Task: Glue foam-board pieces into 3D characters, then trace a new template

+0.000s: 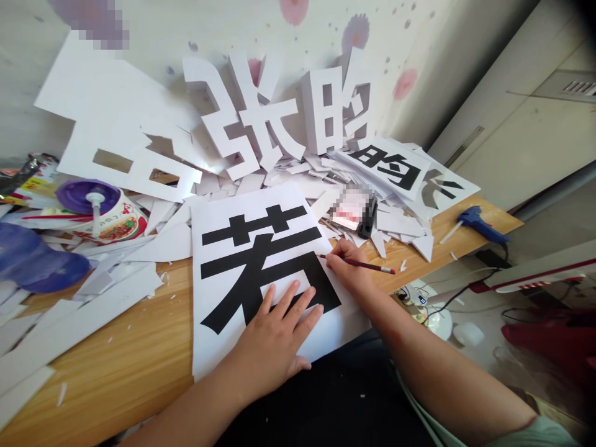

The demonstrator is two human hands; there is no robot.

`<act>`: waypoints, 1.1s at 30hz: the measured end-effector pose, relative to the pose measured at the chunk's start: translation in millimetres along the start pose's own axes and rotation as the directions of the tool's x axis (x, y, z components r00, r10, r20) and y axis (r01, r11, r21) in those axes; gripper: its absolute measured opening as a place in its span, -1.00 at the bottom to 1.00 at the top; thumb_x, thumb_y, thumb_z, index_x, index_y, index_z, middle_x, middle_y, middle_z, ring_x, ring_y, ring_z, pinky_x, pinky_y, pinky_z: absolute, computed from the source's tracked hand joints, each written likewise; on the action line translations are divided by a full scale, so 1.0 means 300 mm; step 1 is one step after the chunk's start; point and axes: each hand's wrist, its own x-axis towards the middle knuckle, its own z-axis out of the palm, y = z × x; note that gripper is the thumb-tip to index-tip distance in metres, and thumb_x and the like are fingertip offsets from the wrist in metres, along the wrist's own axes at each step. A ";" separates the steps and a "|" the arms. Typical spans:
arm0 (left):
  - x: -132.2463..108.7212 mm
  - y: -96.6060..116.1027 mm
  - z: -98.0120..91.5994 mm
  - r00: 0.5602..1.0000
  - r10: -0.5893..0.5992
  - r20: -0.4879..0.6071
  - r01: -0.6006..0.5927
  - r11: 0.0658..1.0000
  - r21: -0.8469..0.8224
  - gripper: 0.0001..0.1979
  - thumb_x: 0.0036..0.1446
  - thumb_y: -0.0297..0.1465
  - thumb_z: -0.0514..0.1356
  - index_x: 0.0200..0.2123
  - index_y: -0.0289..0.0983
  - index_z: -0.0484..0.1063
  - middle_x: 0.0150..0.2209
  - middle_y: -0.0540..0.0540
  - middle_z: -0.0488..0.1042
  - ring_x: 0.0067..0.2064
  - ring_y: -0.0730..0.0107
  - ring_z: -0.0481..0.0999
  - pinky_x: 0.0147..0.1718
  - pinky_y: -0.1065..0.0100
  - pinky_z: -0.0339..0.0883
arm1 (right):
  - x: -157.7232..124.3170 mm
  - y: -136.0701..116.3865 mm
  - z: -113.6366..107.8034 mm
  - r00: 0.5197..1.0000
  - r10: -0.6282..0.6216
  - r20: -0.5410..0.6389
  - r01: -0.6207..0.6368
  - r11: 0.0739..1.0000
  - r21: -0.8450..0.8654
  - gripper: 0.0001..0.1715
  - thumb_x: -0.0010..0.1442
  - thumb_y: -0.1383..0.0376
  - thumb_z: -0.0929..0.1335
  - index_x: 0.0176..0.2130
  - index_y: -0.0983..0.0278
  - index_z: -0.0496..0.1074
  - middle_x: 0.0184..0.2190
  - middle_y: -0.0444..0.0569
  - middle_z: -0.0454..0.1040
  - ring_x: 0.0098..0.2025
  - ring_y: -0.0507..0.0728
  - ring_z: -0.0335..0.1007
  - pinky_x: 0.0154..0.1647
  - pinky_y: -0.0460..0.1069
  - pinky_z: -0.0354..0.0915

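A white sheet (pixel 218 217) bearing a large black character (pixel 254 261) lies on the wooden table. My left hand (pixel 279 329) rests flat on the lower part of the character, fingers spread. In my right hand (pixel 349 267) is a slim dark pencil (pixel 367 266) with a red end, pinched between the fingers. Its tip is at the character's right side, near the upper corner of the lower box shape. Whether the tip touches the paper is too small to tell.
White three-dimensional characters (pixel 274 124) stand along the wall. Scraps (pixel 172 242) cover the back and left. A food tub (pixel 123 217) is at left, a dark-edged device (pixel 367 217) behind my right hand, a blue glue gun (pixel 479 225) at the right edge.
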 end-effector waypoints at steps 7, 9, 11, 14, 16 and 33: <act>0.007 -0.001 -0.007 1.000 -0.007 0.019 0.007 1.000 -0.002 -0.03 -0.04 -0.09 0.40 0.35 -0.22 0.05 0.42 -0.23 -0.11 0.41 -0.23 -0.11 0.23 -0.35 -0.03 | -0.027 -0.020 -0.018 1.000 0.011 -0.006 -0.011 1.000 -0.016 -0.87 -0.11 0.27 0.28 -0.62 0.20 0.23 -0.64 -0.16 0.33 -0.52 0.07 0.23 -0.47 -0.03 0.12; 0.008 -0.001 -0.004 1.000 -0.006 0.014 0.006 1.000 -0.003 -0.03 -0.04 -0.09 0.40 0.35 -0.22 0.05 0.42 -0.23 -0.11 0.41 -0.23 -0.11 0.23 -0.36 -0.03 | -0.037 -0.024 -0.027 1.000 0.015 0.002 -0.015 1.000 -0.025 -0.86 -0.11 0.27 0.28 -0.63 0.20 0.24 -0.64 -0.15 0.33 -0.52 0.07 0.23 -0.47 -0.03 0.13; 0.007 0.000 -0.002 1.000 -0.008 0.009 0.008 1.000 -0.002 -0.03 -0.04 -0.10 0.41 0.35 -0.22 0.05 0.42 -0.23 -0.10 0.41 -0.23 -0.10 0.23 -0.36 -0.03 | -0.047 -0.024 -0.036 1.000 0.018 0.006 -0.018 0.999 -0.037 -0.86 -0.10 0.27 0.29 -0.63 0.21 0.26 -0.62 -0.14 0.34 -0.50 0.07 0.24 -0.45 -0.03 0.14; 0.004 0.001 -0.001 1.000 -0.007 0.006 0.007 1.000 -0.005 -0.02 -0.05 -0.10 0.42 0.35 -0.22 0.05 0.42 -0.23 -0.10 0.41 -0.24 -0.10 0.23 -0.37 -0.03 | -0.059 -0.018 -0.045 1.000 0.023 0.005 -0.023 0.998 -0.050 -0.86 -0.09 0.26 0.29 -0.62 0.21 0.27 -0.62 -0.13 0.34 -0.49 0.09 0.25 -0.44 -0.01 0.15; 0.000 0.002 -0.002 1.000 -0.006 0.006 0.007 1.000 -0.006 -0.02 -0.05 -0.10 0.41 0.35 -0.22 0.06 0.42 -0.23 -0.09 0.41 -0.23 -0.10 0.23 -0.36 -0.03 | -0.065 -0.012 -0.048 1.000 0.023 0.007 -0.023 0.998 -0.051 -0.86 -0.10 0.25 0.29 -0.62 0.20 0.25 -0.63 -0.13 0.33 -0.50 0.09 0.25 -0.44 -0.01 0.16; 0.000 0.001 0.007 1.000 -0.014 -0.003 0.014 1.000 0.001 -0.05 0.02 -0.08 0.36 0.37 -0.19 0.01 0.43 -0.20 -0.13 0.43 -0.18 -0.19 0.27 -0.33 -0.14 | -0.083 -0.004 -0.041 0.999 0.030 -0.023 -0.031 0.998 -0.063 -0.82 -0.05 0.20 0.30 -0.60 0.20 0.30 -0.62 -0.11 0.37 -0.50 0.10 0.28 -0.43 0.00 0.18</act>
